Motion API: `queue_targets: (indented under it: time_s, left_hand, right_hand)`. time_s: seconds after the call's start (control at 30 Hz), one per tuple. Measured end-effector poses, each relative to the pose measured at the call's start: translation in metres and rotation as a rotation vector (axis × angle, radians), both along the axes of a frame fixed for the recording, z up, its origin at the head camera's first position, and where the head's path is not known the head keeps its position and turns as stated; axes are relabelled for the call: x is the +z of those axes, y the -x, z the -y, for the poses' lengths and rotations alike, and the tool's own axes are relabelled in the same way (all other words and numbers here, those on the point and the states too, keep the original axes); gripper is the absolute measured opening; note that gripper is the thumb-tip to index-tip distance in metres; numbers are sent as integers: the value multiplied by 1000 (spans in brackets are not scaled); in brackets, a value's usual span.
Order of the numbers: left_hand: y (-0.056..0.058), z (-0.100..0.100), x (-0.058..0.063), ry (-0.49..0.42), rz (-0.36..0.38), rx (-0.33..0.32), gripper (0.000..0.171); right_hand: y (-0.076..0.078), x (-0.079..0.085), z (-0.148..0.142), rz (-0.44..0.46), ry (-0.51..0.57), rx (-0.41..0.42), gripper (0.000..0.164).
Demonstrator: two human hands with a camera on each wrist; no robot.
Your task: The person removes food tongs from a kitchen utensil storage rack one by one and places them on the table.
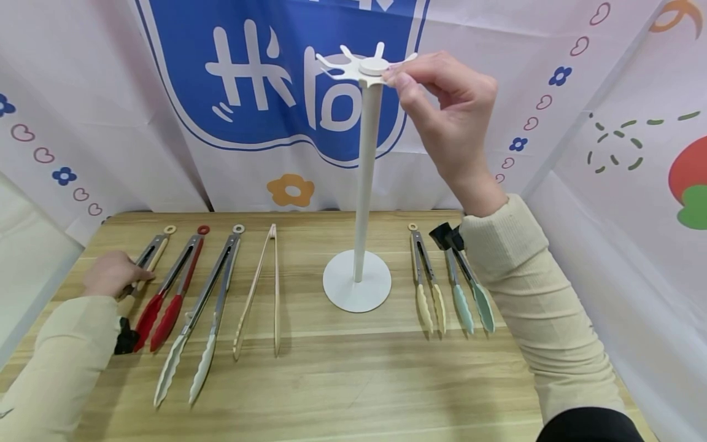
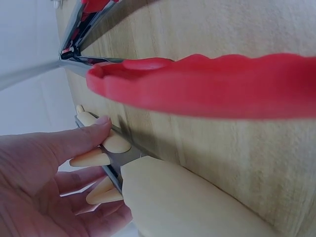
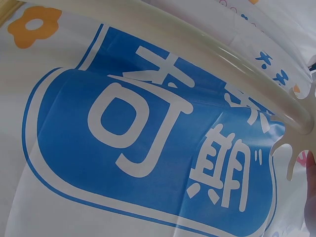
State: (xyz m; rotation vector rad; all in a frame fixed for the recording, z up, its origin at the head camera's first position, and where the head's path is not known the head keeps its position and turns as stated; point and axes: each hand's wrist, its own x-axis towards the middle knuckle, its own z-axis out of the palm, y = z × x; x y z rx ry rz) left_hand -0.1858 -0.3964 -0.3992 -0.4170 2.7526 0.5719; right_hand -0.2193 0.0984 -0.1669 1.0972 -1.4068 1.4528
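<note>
My left hand point(image 1: 112, 273) is at the far left, holding a pair of tongs with cream parts point(image 1: 159, 250). In the left wrist view its thumb point(image 2: 91, 138) lies over the cream tongs point(image 2: 192, 202), with the other fingers beneath them. My right hand point(image 1: 455, 101) pinches the edge of the hooked top point(image 1: 347, 69) of a white utensil stand between thumb and forefinger. The stand's pole point(image 1: 367, 178) rises upright from a round base point(image 1: 356, 299). In the right wrist view, the pole point(image 3: 207, 44) crosses the picture and only a sliver of finger point(image 3: 311, 197) shows at the edge.
Red tongs point(image 1: 172, 313), long grey-white tongs point(image 1: 205, 359) and slim beige tongs point(image 1: 276, 294) lie left of the stand. Pale yellow tongs point(image 1: 439, 307) and mint tongs point(image 1: 482, 307) lie on the right of the wooden table point(image 1: 353, 380). A printed cloth point(image 1: 309, 141) hangs behind.
</note>
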Motion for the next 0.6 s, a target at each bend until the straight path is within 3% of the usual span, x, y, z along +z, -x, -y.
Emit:
queue_targets:
  time_s: [0.33,0.5,0.6]
  left_hand:
    - [-3,-2,4,12,10,-4,32]
    - [0,-10,10,25,-32,-44,29]
    - [3,-20,15,39,-91,-56,29]
  right_hand:
    - [0,2,-3,-4,-59,17,11]
    - [-3,6,-15,-36,-179,34,12]
    - [-6,5,-19,13,-176,34,16]
